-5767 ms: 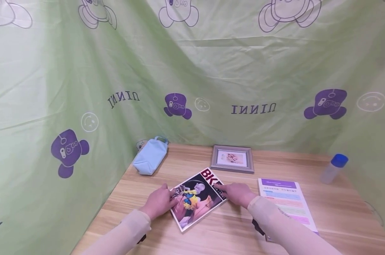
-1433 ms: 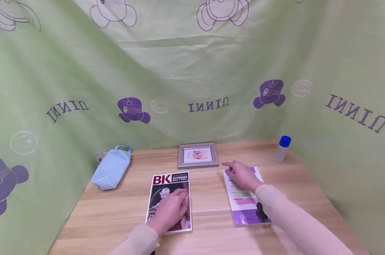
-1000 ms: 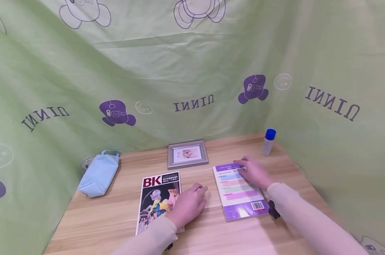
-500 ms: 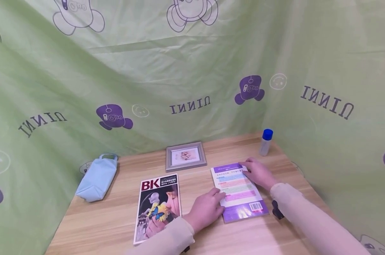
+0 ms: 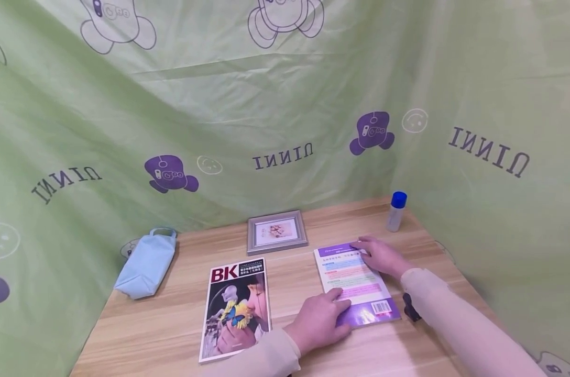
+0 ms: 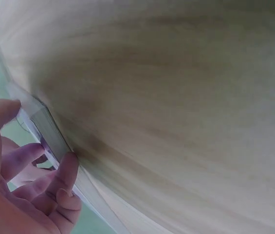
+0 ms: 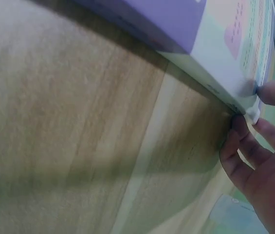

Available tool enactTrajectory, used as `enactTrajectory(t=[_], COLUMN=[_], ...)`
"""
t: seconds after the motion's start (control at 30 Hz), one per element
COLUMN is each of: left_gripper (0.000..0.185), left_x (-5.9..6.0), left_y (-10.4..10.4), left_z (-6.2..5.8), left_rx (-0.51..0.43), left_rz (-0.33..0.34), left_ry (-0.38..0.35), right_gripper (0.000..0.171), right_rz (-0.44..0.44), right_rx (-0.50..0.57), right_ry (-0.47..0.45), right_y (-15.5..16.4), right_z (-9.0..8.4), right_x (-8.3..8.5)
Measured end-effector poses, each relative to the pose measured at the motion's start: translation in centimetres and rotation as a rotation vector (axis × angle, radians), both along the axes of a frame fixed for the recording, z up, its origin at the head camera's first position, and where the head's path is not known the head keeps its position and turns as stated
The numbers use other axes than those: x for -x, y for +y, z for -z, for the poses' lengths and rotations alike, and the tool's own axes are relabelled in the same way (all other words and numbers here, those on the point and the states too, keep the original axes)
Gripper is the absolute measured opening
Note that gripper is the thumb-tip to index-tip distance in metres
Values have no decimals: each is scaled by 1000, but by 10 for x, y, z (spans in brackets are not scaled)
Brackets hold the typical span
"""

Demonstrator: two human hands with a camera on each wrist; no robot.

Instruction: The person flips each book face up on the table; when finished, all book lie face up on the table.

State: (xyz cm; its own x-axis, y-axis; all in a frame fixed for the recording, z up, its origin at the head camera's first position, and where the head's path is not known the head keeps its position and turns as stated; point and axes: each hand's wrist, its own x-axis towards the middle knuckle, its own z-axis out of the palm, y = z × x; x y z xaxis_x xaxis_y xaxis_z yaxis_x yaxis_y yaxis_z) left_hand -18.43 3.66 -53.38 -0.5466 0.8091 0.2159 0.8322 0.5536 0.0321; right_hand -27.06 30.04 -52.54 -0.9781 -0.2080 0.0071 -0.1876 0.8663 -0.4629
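Observation:
A paperback book (image 5: 355, 272) with a white and purple cover and a barcode lies at the right of the table. My left hand (image 5: 317, 322) grips its lower left corner, fingers over the cover and thumb by the bottom edge. In the left wrist view, the fingers bend about the page edges. My right hand (image 5: 384, 256) pinches the upper right edge; in the right wrist view its thumb (image 7: 273, 92) presses the cover while the other fingers curl under the spine. Left of the book is a magazine (image 5: 235, 309) marked BK, its lower right corner hidden by my left sleeve.
A silver picture frame (image 5: 300, 242) lies flat at the back of the wooden table (image 5: 139, 324). The pale blue pouch (image 5: 145, 267) is at the back left, a blue-capped bottle (image 5: 395, 214) at the back right. Green printed cloth (image 5: 285, 104) hangs behind and along both sides.
My left hand has left the magazine, now straightened on the table, and moved right to the book's lower left corner. My right hand has shifted onto the book's upper right edge.

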Motion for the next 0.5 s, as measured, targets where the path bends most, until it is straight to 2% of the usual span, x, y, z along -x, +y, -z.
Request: enactTrajectory(t=[0.23,0.37,0.5], left_gripper=[65,62,54], left_x=[-3,-3,-3], left_y=[2,6,9], left_z=[2,3,4], left_rx=[77,87,104], left_rz=[-12,-15,12], left_ry=[49,72,156], right_gripper=[47,48,48], right_rz=[5,-1,-11], right_rx=[26,35,40], right_ry=[-57,-58,-50], right_y=[0,2,4], right_z=[0,0,0], right_x=[4,5,7])
